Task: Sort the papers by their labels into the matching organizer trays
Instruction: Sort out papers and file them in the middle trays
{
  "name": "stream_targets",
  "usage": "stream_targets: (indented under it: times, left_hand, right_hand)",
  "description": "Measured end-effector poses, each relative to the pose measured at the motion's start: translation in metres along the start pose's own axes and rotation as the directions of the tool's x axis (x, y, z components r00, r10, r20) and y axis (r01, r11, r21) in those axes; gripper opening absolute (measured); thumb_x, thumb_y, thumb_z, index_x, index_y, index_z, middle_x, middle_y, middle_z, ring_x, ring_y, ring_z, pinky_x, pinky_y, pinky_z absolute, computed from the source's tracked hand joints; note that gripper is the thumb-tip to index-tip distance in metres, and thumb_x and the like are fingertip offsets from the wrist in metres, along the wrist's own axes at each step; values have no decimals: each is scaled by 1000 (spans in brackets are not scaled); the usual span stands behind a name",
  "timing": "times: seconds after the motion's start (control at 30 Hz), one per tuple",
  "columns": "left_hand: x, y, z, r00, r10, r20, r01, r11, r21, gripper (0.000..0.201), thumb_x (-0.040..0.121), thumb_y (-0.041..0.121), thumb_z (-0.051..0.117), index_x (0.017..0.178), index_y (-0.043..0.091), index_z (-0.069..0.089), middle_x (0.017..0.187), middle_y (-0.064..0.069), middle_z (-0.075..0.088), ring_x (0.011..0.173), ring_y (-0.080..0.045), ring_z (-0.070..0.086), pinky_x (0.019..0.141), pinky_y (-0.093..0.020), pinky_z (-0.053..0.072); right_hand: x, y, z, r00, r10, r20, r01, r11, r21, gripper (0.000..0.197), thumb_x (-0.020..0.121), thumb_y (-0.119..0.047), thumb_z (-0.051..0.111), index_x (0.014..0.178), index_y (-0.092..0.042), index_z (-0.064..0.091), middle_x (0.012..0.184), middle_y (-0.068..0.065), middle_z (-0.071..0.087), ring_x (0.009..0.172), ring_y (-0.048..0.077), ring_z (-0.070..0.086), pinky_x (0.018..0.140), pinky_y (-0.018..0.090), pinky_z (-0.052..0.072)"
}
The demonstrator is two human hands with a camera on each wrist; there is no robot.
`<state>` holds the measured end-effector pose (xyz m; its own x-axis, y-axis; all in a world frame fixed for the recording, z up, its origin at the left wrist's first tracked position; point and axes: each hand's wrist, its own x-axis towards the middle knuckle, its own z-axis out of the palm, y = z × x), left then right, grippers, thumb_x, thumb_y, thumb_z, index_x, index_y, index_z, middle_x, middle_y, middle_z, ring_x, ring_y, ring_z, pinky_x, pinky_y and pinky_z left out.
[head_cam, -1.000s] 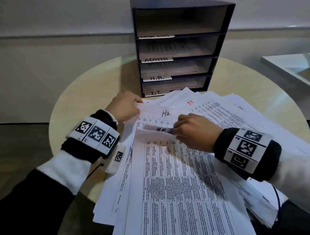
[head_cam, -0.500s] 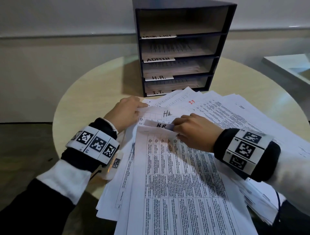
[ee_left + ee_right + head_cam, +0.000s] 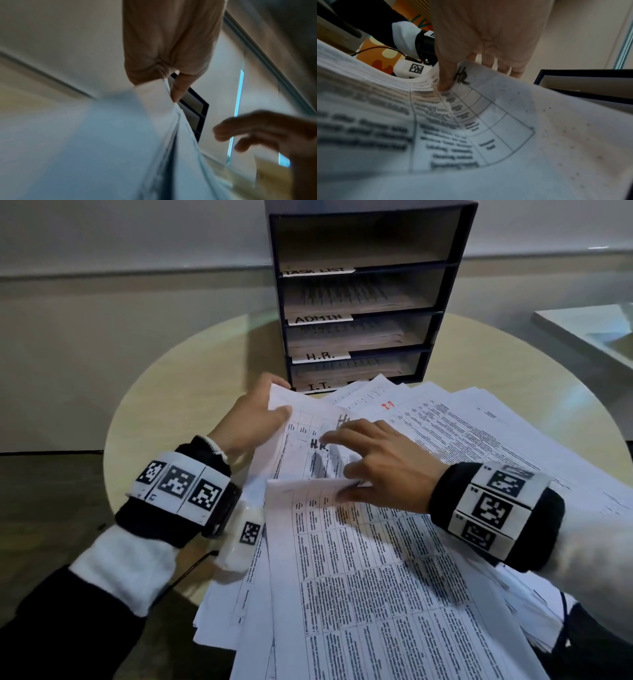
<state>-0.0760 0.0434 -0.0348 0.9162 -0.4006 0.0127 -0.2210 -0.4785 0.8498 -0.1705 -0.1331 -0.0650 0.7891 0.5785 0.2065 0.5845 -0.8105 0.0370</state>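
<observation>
Head view: my left hand (image 3: 253, 419) pinches the floppy H.R. sheets (image 3: 308, 440) at their far-left corner; my right hand (image 3: 380, 463), fingers spread, parts the stack.

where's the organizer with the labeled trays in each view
Head: the organizer stands top centre, at the far side of the table, behind the papers.
Left wrist: a blurred dark-framed sliver at centre, just past the left hand.
Right wrist: its dark corner at the right edge.
Shared landmark: the handwritten HR sheet, seen in the head and right wrist views.
</observation>
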Motion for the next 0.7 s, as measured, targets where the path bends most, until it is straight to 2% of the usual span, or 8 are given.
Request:
stream_targets:
  times: [0.07,0.2,0.3,0.37,0.47,0.57,0.7]
  left_hand:
    - [0,1,0,999,-16,47,20,996,-88,24,93,5,50,113,16,42,97,0,57,84,-11,54,65,-22,44]
    - [3,3,1,996,-6,84,14,995,-96,25,94,2,45,113,18,42,91,2,55,81,-10,50,68,-22,41]
    - [5,3,0,997,-22,74,31,993,-117,26,95,2,43,114,19,41,98,-3,56,87,-14,52,70,-24,43]
    - [7,1,0,997,-41,67,50,989,-137,26,95,1,42,114,18,41,106,-9,55,94,-18,51,72,-25,42]
    - [6,-1,0,994,-77,79,88,983,-160,25,95,2,41,114,18,43,112,-14,55,97,-21,50,75,-28,41]
    - [6,-2,0,990,-92,106,109,980,-167,25,96,1,40,114,18,45,110,-14,56,93,-20,50,74,-29,42]
    - [6,-2,1,992,-81,94,95,984,-151,23,96,0,38,112,15,44,105,-14,56,90,-20,51,70,-29,41]
  right_hand:
    - [0,1,-1,1000,9,-15,-8,1000,16,28,63,-42,76,60,-15,73,121,15,62,105,38,60,75,46,53]
    - [-1,1,0,999,9,-32,-5,995,101,20,62,-31,83,66,-13,75,129,23,54,101,40,61,78,49,54]
    - [-2,2,0,1000,-15,-22,19,989,148,15,61,-24,83,69,-14,76,125,23,57,83,26,68,65,45,57]
    - [-3,3,2,999,-18,-37,23,989,148,15,59,-23,85,68,-15,75,119,20,61,76,21,67,63,43,56]
    - [-3,3,3,997,5,-83,7,989,149,17,58,-25,86,69,-17,76,119,19,60,87,30,63,69,41,52]
    - [-1,3,4,992,-7,-126,19,995,96,20,58,-28,86,73,-19,77,122,18,60,95,36,60,70,41,49]
    - [-1,5,4,976,-99,-195,102,995,6,21,56,-32,86,65,-18,75,97,7,70,93,28,59,72,37,48]
